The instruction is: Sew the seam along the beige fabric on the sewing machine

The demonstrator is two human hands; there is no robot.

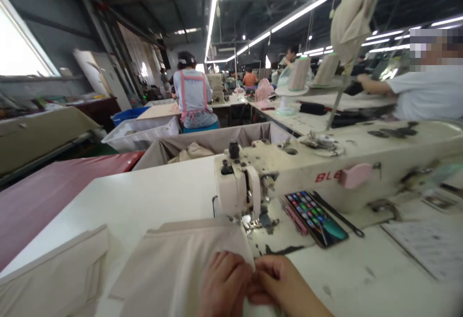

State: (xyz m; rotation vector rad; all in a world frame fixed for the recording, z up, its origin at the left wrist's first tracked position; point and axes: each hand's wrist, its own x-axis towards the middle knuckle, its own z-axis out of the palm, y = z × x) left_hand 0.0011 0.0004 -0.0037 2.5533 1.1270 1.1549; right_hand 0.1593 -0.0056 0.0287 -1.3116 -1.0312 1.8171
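**Both hands pinching beige cloth at the sewing machine**

The beige fabric piece [181, 264] is lying flat on the white table [144, 196], its far right corner reaching up to the presser foot [253, 220] of the sewing machine [325, 167]. The near right edge of the cloth is sitting between the two hands at the bottom of the view.

The only writing that is showing is on the machine's arm: red letters reading "BLE", with the rest running behind a pink clip-like piece [356, 174]. A phone [316, 218] is lying on the machine bed just right of the needle, its screen lit with rows of app icons too small to read.

The left hand [224, 283] is curling knuckles-up on the cloth, fingers folded in and closing on the fabric edge. The right hand [282, 283] is coming in from the lower right, its thumb and fingers meeting the left hand's and pinching the same edge; the two hands are touching.

A second beige piece [54, 273] is lying at the table's near left corner. Beyond the table, a cloth-lined bin [202, 143] is holding more beige material. Farther off, a person in a pink apron [193, 97] is sitting with their back turned, and another person's arm [376, 85] is reaching across a bench on the right.
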